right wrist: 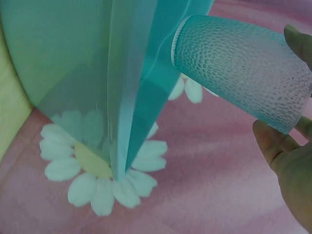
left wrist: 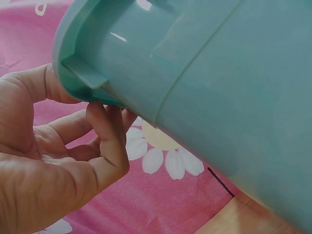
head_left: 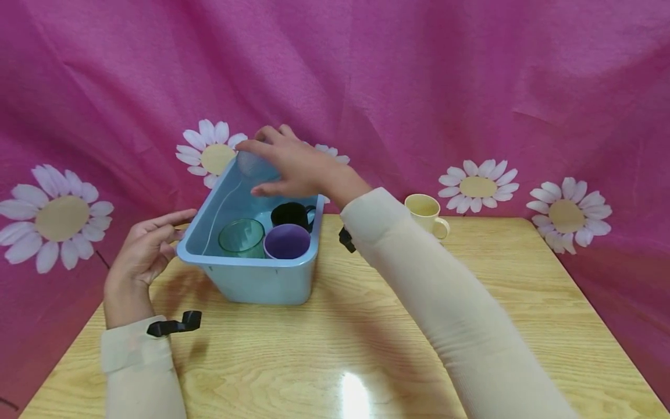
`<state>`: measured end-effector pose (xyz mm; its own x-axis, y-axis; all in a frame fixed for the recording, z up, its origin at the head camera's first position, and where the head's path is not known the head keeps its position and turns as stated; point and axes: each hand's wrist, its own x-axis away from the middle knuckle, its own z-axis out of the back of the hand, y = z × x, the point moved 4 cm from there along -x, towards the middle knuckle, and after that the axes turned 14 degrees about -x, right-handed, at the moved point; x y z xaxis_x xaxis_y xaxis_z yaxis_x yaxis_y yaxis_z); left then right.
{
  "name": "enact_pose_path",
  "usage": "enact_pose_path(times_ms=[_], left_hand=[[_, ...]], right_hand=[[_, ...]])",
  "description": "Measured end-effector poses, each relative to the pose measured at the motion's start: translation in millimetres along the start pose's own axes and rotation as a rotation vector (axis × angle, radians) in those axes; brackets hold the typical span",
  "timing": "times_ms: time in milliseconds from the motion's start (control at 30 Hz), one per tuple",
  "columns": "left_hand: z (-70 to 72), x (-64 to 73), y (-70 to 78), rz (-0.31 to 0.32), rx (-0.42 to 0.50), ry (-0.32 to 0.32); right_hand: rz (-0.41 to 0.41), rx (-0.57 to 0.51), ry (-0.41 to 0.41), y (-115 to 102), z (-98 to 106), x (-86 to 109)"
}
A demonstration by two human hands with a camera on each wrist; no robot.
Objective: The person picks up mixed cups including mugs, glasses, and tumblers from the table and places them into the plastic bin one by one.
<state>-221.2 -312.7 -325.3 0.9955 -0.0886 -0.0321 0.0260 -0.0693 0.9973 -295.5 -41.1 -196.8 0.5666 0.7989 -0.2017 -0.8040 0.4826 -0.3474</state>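
Pebbled tumbler (right wrist: pixel 239 73): translucent, bluish, dimpled all over. I had it gripped in the right hand (head_left: pixel 300 169), at the far end of the blue tub (head_left: pixel 264 282). Left hand (head_left: pixel 141 247) pinched the tub's rim. Tub held a clear green glass (head_left: pixel 241 238), purple cup (head_left: pixel 287 241) and black mug (head_left: pixel 289 214), grouped at the near end, purple one just beside the green. Yellow mug (head_left: pixel 423 206) stood outside.

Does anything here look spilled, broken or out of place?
Nothing looks spilled or broken. The yellow mug stands apart, outside the blue bin holding the purple cup, black mug and green glass; slightly odd at most.
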Motion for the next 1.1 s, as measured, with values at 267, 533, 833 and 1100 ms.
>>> enact_pose_path(times_ms=[267,533,833,1100], left_hand=[[-1.2,0.2,-0.2,0.014,-0.014,0.003],[-2.6,1.1,-0.9,0.021,-0.033,0.011],[-2.8,1.1,0.6,0.018,-0.027,0.005],[-3.7,1.4,-0.6,0.025,-0.019,0.005]], right_hand=[[-0.017,-0.016,-0.006,3,-17,-9.2],[-0.065,-0.035,-0.025,16,-34,-10.5],[-0.068,-0.085,-0.053,25,-49,-13.5],[-0.078,-0.103,-0.078,32,-64,-17.9]])
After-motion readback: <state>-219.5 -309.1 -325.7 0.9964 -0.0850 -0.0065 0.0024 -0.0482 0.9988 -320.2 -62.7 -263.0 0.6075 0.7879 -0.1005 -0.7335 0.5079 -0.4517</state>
